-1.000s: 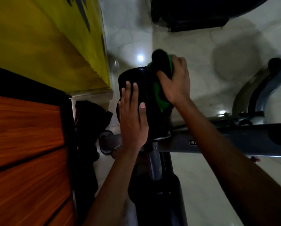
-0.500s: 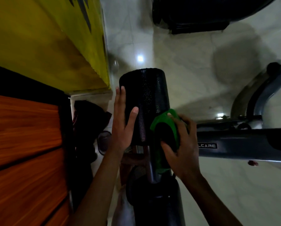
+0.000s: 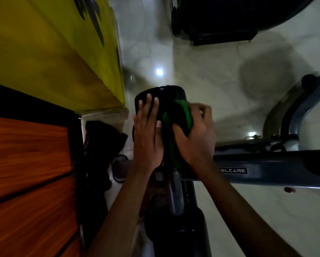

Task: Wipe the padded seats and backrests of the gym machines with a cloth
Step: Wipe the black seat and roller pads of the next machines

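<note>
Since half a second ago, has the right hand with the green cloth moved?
Yes. The right hand, gripping the green cloth, moved up the black padded roller, away from the grey frame bar.

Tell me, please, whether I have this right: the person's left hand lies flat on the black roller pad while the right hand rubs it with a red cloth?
Not quite: the cloth is green, not red, as the head view shows. The rest stands: the left hand lies flat on the black roller pad while the right hand grips the cloth against it.
</note>
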The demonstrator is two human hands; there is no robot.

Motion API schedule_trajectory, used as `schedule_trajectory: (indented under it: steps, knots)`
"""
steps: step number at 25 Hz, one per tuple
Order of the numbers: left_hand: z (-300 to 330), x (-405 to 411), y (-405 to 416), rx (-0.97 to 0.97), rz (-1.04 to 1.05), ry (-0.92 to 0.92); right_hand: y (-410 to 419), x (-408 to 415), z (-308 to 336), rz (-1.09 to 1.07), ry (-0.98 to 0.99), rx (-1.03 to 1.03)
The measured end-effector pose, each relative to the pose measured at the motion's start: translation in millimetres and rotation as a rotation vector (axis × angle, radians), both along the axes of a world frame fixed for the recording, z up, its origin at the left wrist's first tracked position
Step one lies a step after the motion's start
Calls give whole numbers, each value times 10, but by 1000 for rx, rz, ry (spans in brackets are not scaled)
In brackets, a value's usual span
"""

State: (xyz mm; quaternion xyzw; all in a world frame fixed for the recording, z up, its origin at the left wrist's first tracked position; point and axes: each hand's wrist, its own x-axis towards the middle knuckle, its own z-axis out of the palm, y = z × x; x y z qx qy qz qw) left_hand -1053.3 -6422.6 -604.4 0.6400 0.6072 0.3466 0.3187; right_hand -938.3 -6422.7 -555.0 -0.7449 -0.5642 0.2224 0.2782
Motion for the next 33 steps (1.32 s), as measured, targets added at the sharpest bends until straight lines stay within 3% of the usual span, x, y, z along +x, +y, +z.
schedule_trajectory:
  steps: [6, 12, 16, 21, 24, 27, 29, 33]
  knots:
    - [-62, -122, -9, 0, -9, -150, 804, 22, -28, 80, -34, -14]
    - [-173, -265, -93, -60, 93, -210, -491, 70, 37, 230, -39, -6]
    - [32, -110, -84, -39, 164, -82, -748, 211, 37, 217, 77, -63]
    - [156, 224, -61, -18, 64, 244, -453, 427, 35, 67, 157, 62]
    - [8, -43, -79, -27, 33, 16, -433, 341, 62, 126, 88, -5]
    - [-98, -251, -102, -26, 5, -137, -279, 2, 48, 219, -115, 23]
    - [-133, -242, -80, -41, 19, -164, 138, -139, 50, 202, -238, 79]
    - [-153, -233, -110, -47, 38, -154, 888, -132, 58, 200, -276, -71]
